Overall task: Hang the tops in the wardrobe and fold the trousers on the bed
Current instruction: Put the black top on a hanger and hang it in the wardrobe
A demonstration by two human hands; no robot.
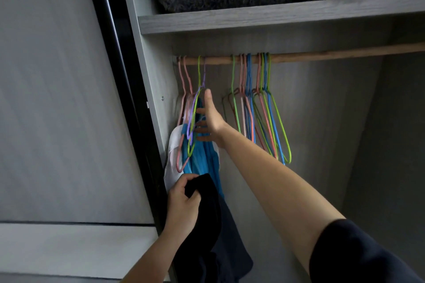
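Left hand (182, 200) grips bunched black cloth garment (208, 204); right hand (210, 122), fingers straight, seemingly touching four coloured wire hangers (190, 127) above.

Grey wardrobe (151, 71) — wooden rail (345, 54), dim light.

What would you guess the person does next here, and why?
Probably lift the purple hanger off the wooden rail: the open right hand reaches toward it, while the left hand grips a dark garment that has no hanger yet.

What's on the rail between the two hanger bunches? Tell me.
Head view: bare rail between left bunch and right bunch. The right hand reaches just below.
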